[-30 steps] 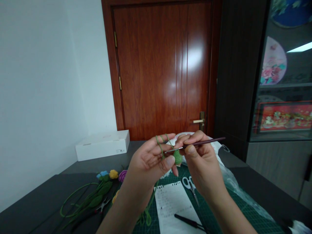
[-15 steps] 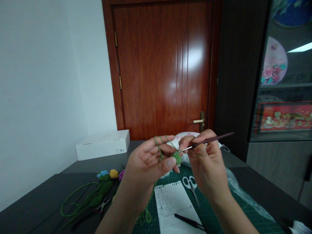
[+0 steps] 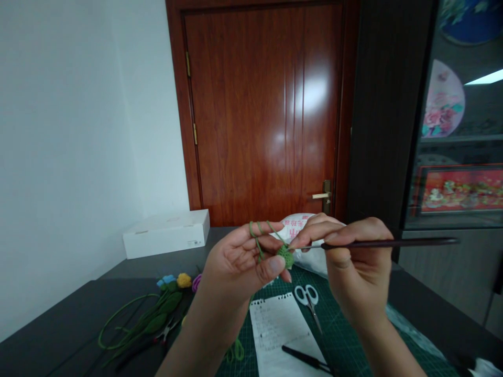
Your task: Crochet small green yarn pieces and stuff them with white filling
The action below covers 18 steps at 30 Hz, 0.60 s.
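Between thumb and fingers, my left hand (image 3: 247, 256) pinches a small green crochet piece (image 3: 286, 256). Green yarn (image 3: 257, 242) winds round the raised fingers of that hand and runs down to the piece. My right hand (image 3: 353, 256) is closed on a crochet hook (image 3: 385, 243) with a dark handle, held nearly level and pointing left. The hook's thin metal tip meets the top edge of the green piece. Whether a loop sits on the tip is too small to tell.
Below my hands, a green cutting mat (image 3: 341, 324) bears a handwritten sheet (image 3: 277, 324), white scissors (image 3: 308, 301) and a black pen-like tool (image 3: 302, 357). Crocheted flowers (image 3: 173, 283) and pliers (image 3: 167, 331) lie left. Behind are a white box (image 3: 167, 233) and a plastic bag (image 3: 294, 225).
My right hand has moved right and turned, so the hook has swung from slanting to nearly level. The left hand has stayed almost in place with the green piece.
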{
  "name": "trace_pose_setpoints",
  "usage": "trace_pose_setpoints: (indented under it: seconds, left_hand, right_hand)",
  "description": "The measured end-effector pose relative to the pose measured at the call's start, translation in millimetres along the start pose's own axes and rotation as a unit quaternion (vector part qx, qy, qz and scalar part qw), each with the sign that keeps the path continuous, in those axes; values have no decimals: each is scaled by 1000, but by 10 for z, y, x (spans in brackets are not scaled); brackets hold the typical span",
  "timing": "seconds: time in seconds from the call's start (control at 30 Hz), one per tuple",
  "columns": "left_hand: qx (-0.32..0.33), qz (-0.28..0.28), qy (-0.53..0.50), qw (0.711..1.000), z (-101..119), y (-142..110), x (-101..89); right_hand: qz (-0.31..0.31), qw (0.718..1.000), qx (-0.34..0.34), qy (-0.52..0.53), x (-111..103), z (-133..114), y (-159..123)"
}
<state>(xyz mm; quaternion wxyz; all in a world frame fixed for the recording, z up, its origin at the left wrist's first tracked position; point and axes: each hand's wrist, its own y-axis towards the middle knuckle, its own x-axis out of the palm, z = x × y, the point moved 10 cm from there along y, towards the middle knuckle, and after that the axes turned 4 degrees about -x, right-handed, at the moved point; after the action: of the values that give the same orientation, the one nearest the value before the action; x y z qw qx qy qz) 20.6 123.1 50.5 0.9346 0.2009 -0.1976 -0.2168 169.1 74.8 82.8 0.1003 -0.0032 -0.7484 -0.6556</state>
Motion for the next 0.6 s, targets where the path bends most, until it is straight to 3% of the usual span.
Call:
trace_pose_setpoints:
  seconds: [0.17, 0.33, 0.6]
  left_hand:
    - [14, 14, 5, 1000, 39, -23, 12]
    - [21, 33, 8, 999, 71, -55, 16]
    - [13, 26, -32, 999, 42, -75, 62]
  right_hand:
    - [-25, 992, -110, -52, 40, -228, 20]
    - [-74, 977, -140, -140, 109, -264, -40]
    - [-16, 962, -207, -176, 98, -367, -213]
